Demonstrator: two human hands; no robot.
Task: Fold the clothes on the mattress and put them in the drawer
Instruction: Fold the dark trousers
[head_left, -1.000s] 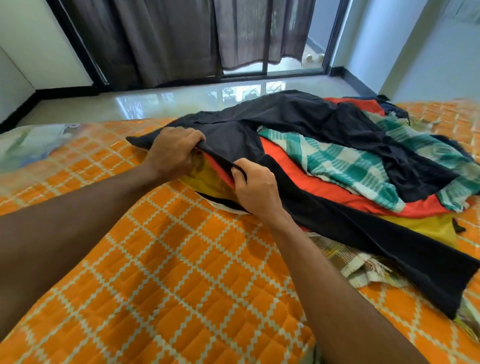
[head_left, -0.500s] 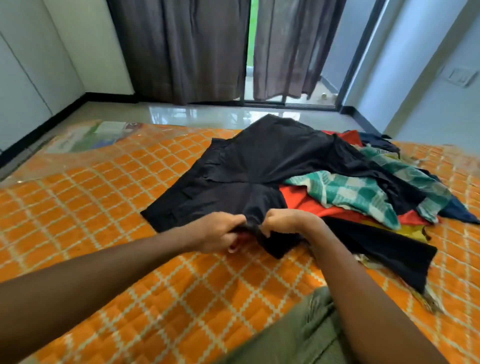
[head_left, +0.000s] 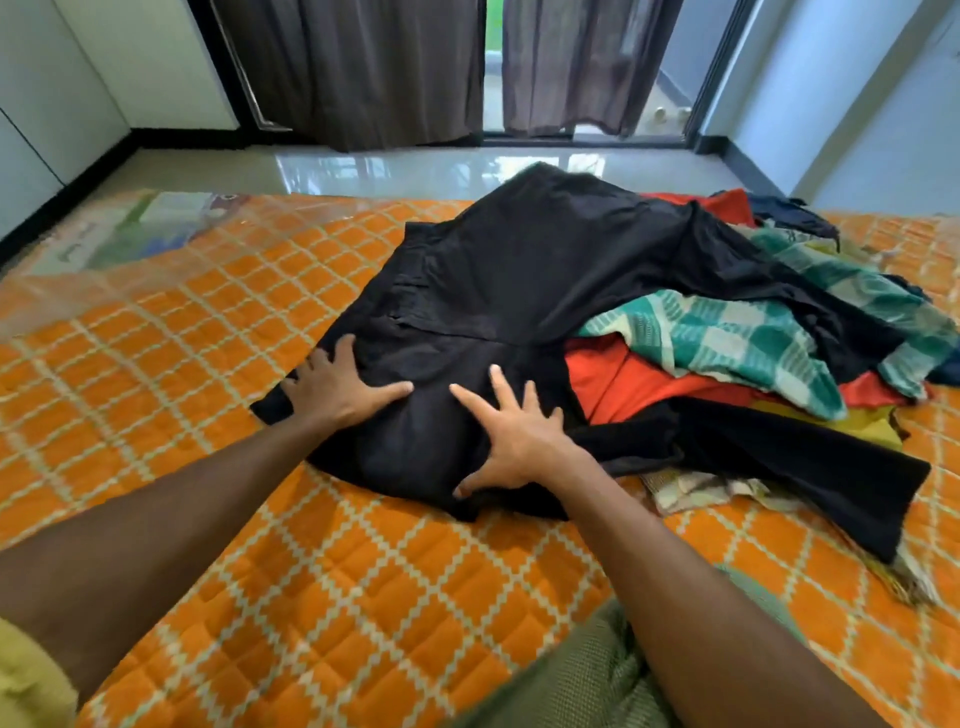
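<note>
Both hands have let go and now press flat: left hand (head_left: 337, 392), then right hand (head_left: 511, 439), fingers spread, gripping nothing, on the black garment (head_left: 519, 291) atop the mattress (head_left: 234, 519). Rightward, the clothes pile (head_left: 727, 343) remains unfolded; folding seems barely begun.

Bright daylight — floor (head_left: 415, 169) glare, edges warped.

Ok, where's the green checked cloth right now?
In the head view the green checked cloth lies right of centre on the clothes pile, draped over the red garment, just right of the black garment.
</note>
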